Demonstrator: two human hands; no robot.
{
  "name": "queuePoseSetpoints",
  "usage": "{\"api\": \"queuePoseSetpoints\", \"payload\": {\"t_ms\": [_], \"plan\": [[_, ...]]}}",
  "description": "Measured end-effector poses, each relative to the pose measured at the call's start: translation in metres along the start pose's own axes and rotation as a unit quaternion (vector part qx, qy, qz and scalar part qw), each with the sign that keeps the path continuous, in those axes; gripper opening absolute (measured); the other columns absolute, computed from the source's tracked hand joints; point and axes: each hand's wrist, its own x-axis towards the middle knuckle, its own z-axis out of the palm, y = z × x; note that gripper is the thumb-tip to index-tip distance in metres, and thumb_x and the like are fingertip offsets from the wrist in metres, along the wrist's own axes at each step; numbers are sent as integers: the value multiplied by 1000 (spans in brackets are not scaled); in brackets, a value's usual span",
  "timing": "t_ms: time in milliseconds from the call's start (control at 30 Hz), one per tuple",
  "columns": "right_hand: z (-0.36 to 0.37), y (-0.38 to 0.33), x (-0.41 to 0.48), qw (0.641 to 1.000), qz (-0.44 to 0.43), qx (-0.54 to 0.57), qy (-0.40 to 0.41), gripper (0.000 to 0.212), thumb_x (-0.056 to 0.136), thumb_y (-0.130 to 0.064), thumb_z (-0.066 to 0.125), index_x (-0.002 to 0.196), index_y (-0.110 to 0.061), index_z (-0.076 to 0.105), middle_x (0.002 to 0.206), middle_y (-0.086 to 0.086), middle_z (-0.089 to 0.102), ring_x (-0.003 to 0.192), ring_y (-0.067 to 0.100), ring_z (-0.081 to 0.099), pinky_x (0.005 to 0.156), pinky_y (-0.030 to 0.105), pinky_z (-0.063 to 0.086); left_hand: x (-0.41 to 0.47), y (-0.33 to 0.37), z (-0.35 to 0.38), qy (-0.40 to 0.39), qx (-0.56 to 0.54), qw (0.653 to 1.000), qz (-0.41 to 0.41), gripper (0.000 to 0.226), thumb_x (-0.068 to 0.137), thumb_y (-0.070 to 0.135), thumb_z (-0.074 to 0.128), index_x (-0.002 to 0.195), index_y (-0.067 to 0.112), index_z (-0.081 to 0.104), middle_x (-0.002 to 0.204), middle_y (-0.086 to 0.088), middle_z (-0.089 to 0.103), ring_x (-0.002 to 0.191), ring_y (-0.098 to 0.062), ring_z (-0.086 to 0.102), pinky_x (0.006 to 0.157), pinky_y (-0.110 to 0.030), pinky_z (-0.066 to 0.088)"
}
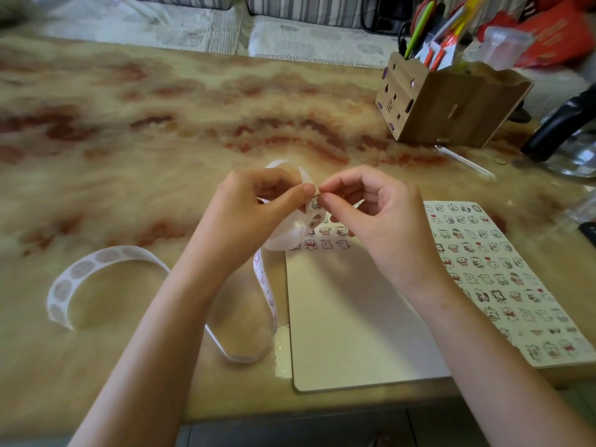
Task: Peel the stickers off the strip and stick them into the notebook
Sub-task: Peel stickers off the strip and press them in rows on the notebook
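Note:
An open notebook (348, 317) lies on the table in front of me; its right page is covered with small bear stickers and its left page carries a few rows at the top. A long white sticker strip (267, 295) curls up from the table. My left hand (254, 211) pinches the strip near its top between thumb and fingers. My right hand (371, 208) pinches at a sticker (315, 201) on the strip, fingertips meeting those of the left hand above the notebook's top left corner.
A spent strip of backing (80, 275) arcs on the table at the left. A wooden pen holder (451, 108) with pens stands at the back right, next to a black handle and glass item (567, 130). The marbled table (161, 140) stretches away behind my hands.

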Motion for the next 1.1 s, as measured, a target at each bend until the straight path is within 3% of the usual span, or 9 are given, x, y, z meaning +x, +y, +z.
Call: {"api": "queuePoseSetpoints", "payload": {"t_ms": [367, 500, 700, 800, 967, 1100], "plan": [[1, 0, 0, 999, -24, -24, 3, 8, 84, -7, 70, 83, -15, 68, 70, -9, 66, 64, 16, 61, 56, 23, 47, 0, -1, 1, 10, 1, 1000, -4, 16, 87, 29, 66, 74, 22, 73, 71, 10, 72, 65, 4, 62, 65, -11, 43], [1, 0, -1, 995, -55, -83, 9, 7, 82, -7, 71, 82, -14, 67, 75, -8, 66, 66, 8, 57, 56, 9, 35, 0, -1, 2, 16, 4, 1000, -16, 14, 86, 29, 66, 76, 23, 74, 71, 9, 73, 67, 2, 63, 67, -13, 45], [2, 1, -2, 989, -59, -135, 5, 4, 85, -14, 69, 85, -16, 65, 83, -12, 59, 74, 8, 53, 64, 10, 34, 0, -1, 3, 22, -8, 999, -40, 14, 86, 31, 66, 77, 23, 74, 73, 8, 73, 70, -2, 67, 72, -20, 49], [1, 0, -3, 991, -45, -129, -6, 5, 85, -17, 68, 84, -19, 64, 84, -14, 56, 75, 9, 52, 63, 13, 34, 0, -1, 2, 23, -11, 999, -46, 14, 87, 30, 66, 78, 23, 74, 75, 7, 74, 73, -5, 68, 75, -23, 50], [-1, -6, -2, 997, -31, -68, -17, 8, 86, -15, 68, 83, -20, 63, 84, -12, 57, 72, 6, 52, 64, 19, 41, 0, -1, 0, 28, -11, 998, -47, 16, 87, 29, 64, 79, 20, 74, 74, 7, 74, 68, -1, 65, 66, -13, 47], [-18, -11, 2, 998, 57, 1, -21, 9, 87, -14, 67, 82, -22, 64, 71, -13, 63, 63, 0, 55, 58, 14, 41, 1, -4, -1, 42, -3, 998, -52, 15, 87, 28, 65, 77, 20, 74, 73, 8, 73, 65, 3, 62, 63, -10, 45]]}}
